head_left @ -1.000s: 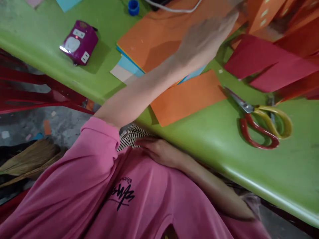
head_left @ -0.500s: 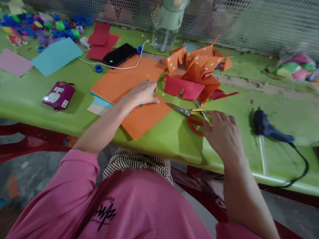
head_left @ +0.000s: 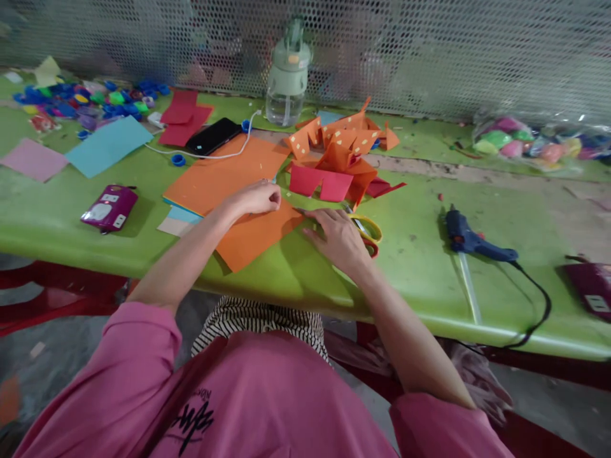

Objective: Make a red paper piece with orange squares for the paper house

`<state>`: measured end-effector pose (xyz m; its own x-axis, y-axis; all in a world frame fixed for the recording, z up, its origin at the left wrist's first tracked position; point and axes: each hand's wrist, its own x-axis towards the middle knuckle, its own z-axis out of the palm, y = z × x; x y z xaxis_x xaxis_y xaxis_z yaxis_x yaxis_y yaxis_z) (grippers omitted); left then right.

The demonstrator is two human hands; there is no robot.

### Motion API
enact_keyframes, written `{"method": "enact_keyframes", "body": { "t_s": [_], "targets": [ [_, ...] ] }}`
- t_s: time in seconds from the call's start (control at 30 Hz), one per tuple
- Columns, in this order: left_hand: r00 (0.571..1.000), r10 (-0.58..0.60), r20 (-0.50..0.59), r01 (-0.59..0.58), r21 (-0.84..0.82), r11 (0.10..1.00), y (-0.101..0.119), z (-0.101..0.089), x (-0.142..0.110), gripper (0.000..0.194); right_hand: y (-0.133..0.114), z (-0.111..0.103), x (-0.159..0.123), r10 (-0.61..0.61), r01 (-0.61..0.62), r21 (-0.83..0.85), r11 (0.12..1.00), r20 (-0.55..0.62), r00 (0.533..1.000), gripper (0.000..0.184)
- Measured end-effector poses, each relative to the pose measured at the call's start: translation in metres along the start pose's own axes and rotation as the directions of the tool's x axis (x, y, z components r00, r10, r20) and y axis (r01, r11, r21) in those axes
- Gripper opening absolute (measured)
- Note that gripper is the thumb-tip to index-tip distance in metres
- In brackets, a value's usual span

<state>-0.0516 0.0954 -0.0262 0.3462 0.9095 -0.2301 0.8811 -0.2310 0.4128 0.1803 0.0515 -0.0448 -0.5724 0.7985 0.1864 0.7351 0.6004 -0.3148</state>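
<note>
My left hand rests on the green table with its fingers curled, pinching the upper edge of a loose orange paper sheet. My right hand lies flat just right of that sheet, its fingers stretched out and touching the sheet's corner. Yellow and red scissors lie under and beside this hand, only the handles and part of a blade showing. A larger stack of orange sheets lies behind my left hand.
Folded orange dotted cutouts and a red cutout sit behind the hands. A blue glue gun lies to the right. A phone, a water bottle, a purple power strip, blue paper and bottle caps are to the left and at the back.
The view swung up from my lap to the table. My right hand rose from my lap, reached the scissors and now lies flat beside them. My left hand drew back onto the orange sheet.
</note>
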Motion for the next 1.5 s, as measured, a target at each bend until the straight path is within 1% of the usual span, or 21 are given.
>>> {"method": "enact_keyframes", "body": {
  "t_s": [0.1, 0.2, 0.3, 0.4, 0.47, 0.53, 0.6, 0.63, 0.67, 0.73, 0.77, 0.83, 0.87, 0.93, 0.97, 1.0, 1.07, 1.13, 1.2, 1.4, 1.5],
  "targets": [
    [0.999, 0.019, -0.042, -0.018, 0.021, 1.000, 0.001, 0.001, -0.003, 0.028, -0.003, 0.004, -0.003, 0.022, -0.022, -0.056, 0.998, 0.005, 1.000, 0.032],
    [1.000, 0.003, -0.014, -0.003, 0.036, 0.999, 0.001, -0.001, -0.002, 0.042, -0.003, 0.004, -0.009, 0.074, -0.074, -0.143, 0.987, -0.012, 0.997, 0.031],
    [1.000, -0.011, 0.022, 0.010, 0.060, 0.998, 0.002, -0.004, 0.001, 0.030, 0.000, 0.000, -0.017, 0.130, -0.135, -0.216, 0.967, -0.037, 0.991, 0.030],
    [1.000, 0.017, -0.007, -0.017, 0.086, 0.996, 0.008, -0.006, -0.004, 0.016, 0.003, -0.003, -0.025, 0.186, -0.194, -0.230, 0.954, -0.057, 0.981, 0.028],
    [0.999, 0.044, -0.028, -0.042, 0.083, 0.996, 0.017, -0.010, -0.014, 0.015, 0.002, -0.005, -0.028, 0.182, -0.193, -0.152, 0.969, -0.085, 0.980, 0.030],
    [0.994, 0.084, -0.068, -0.080, 0.062, 0.995, 0.032, -0.017, -0.029, 0.018, -0.003, -0.011, -0.026, 0.127, -0.126, 0.010, 0.992, -0.144, 0.981, 0.044],
    [0.946, 0.159, -0.283, -0.148, 0.059, 0.987, 0.052, -0.030, -0.048, 0.018, -0.013, -0.022, -0.019, 0.069, -0.031, 0.153, 0.988, -0.248, 0.966, 0.060],
    [0.893, 0.179, -0.412, -0.149, 0.104, 0.983, 0.062, -0.037, -0.060, 0.018, -0.020, -0.030, -0.014, 0.051, 0.003, 0.171, 0.985, -0.309, 0.950, 0.062],
    [0.839, 0.201, -0.506, -0.144, 0.149, 0.978, 0.072, -0.043, -0.072, 0.020, -0.027, -0.040, -0.010, 0.034, 0.025, 0.156, 0.987, -0.368, 0.929, 0.060],
    [0.750, 0.202, -0.629, -0.081, 0.216, 0.973, 0.087, -0.051, -0.099, 0.024, -0.040, -0.058, -0.006, -0.002, 0.038, 0.066, 0.997, -0.482, 0.876, 0.040],
    [0.728, 0.209, -0.653, -0.053, 0.250, 0.967, 0.091, -0.051, -0.112, 0.025, -0.045, -0.065, -0.007, -0.032, 0.041, 0.006, 0.999, -0.528, 0.849, 0.032],
    [0.688, 0.284, -0.669, -0.051, 0.345, 0.937, 0.090, -0.037, -0.133, 0.025, -0.049, -0.070, -0.016, -0.131, 0.068, -0.130, 0.989, -0.568, 0.813, 0.024],
    [0.661, 0.357, -0.660, -0.070, 0.420, 0.905, 0.086, -0.024, -0.140, 0.024, -0.047, -0.067, -0.023, -0.198, 0.102, -0.200, 0.975, -0.551, 0.810, 0.021],
    [0.602, 0.529, -0.598, -0.129, 0.581, 0.804, 0.073, 0.009, -0.145, 0.020, -0.039, -0.051, -0.041, -0.358, 0.230, -0.310, 0.923, -0.467, 0.809, 0.018],
    [0.576, 0.572, -0.584, -0.147, 0.614, 0.775, 0.066, 0.028, -0.143, 0.018, -0.035, -0.040, -0.049, -0.428, 0.296, -0.341, 0.892, -0.427, 0.797, 0.018],
    [0.588, 0.571, -0.573, -0.163, 0.608, 0.777, 0.059, 0.046, -0.140, 0.016, -0.030, -0.028, -0.057, -0.464, 0.335, -0.357, 0.872, -0.381, 0.800, 0.018],
    [0.692, 0.513, -0.508, -0.207, 0.541, 0.815, 0.046, 0.075, -0.133, 0.015, -0.025, -0.007, -0.068, -0.474, 0.368, -0.346, 0.863, -0.305, 0.826, 0.013],
    [0.732, 0.498, -0.464, -0.263, 0.481, 0.836, 0.036, 0.091, -0.128, 0.013, -0.023, 0.006, -0.074, -0.445, 0.358, -0.321, 0.877, -0.259, 0.858, 0.008],
    [0.726, 0.514, -0.457, -0.293, 0.471, 0.832, 0.031, 0.095, -0.127, 0.013, -0.023, 0.010, -0.077, -0.433, 0.354, -0.309, 0.883, -0.241, 0.869, 0.007],
    [0.572, 0.657, -0.491, -0.343, 0.584, 0.736, 0.034, 0.078, -0.136, 0.018, -0.023, -0.001, -0.084, -0.480, 0.394, -0.333, 0.857, -0.237, 0.845, 0.009],
    [0.544, 0.691, -0.476, -0.371, 0.603, 0.707, 0.038, 0.075, -0.135, 0.014, -0.025, -0.003, -0.087, -0.510, 0.427, -0.325, 0.844, -0.240, 0.826, 0.006]
  ]
}}
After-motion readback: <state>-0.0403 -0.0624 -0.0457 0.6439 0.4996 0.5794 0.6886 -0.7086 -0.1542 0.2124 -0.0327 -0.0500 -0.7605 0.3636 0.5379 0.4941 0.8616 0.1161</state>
